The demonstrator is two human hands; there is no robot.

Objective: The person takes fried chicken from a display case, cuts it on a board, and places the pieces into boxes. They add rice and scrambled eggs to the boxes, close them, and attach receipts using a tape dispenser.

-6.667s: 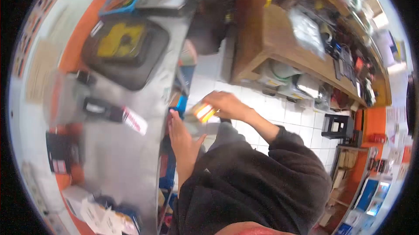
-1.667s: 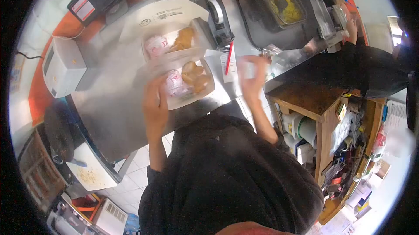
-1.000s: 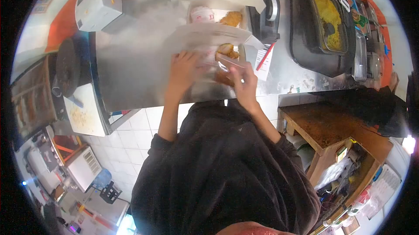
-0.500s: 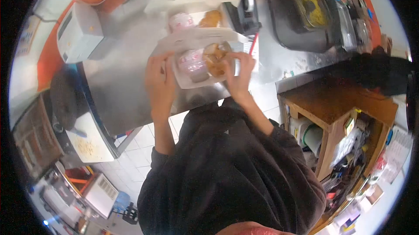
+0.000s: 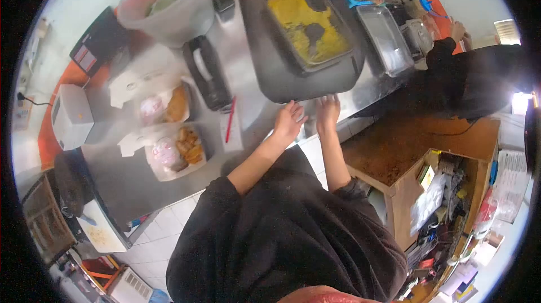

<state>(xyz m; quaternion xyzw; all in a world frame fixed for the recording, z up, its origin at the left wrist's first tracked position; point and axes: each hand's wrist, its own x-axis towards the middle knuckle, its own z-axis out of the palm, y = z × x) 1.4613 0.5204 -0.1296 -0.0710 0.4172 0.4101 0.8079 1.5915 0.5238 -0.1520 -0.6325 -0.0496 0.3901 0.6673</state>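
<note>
My left hand (image 5: pixel 289 120) is at the near edge of a large dark tray (image 5: pixel 265 72), its fingers partly curled, and whether it grips anything is unclear. Just right of it, my right hand (image 5: pixel 328 112) has its fingertips at the same edge, fingers extended. A container of yellow food (image 5: pixel 293 18) sits on the tray. Off to the left are two open white boxes, the nearer (image 5: pixel 163 172) and the farther (image 5: pixel 189 112), each with a pink-and-white wrapped item and browned food. A red pen (image 5: pixel 230 120) lies on a paper slip (image 5: pixel 232 138) beside them.
A large translucent tub (image 5: pixel 132 16) and a black device (image 5: pixel 206 72) stand behind the boxes. A clear container (image 5: pixel 385 38) lies right of the tray. Another person's dark sleeve (image 5: pixel 442 52) is at the upper right. A wooden cabinet (image 5: pixel 403 190) is at the lower right.
Both hands have left the nearer white box and moved right to the tray's near edge. The view has turned right, and both boxes remain open.
</note>
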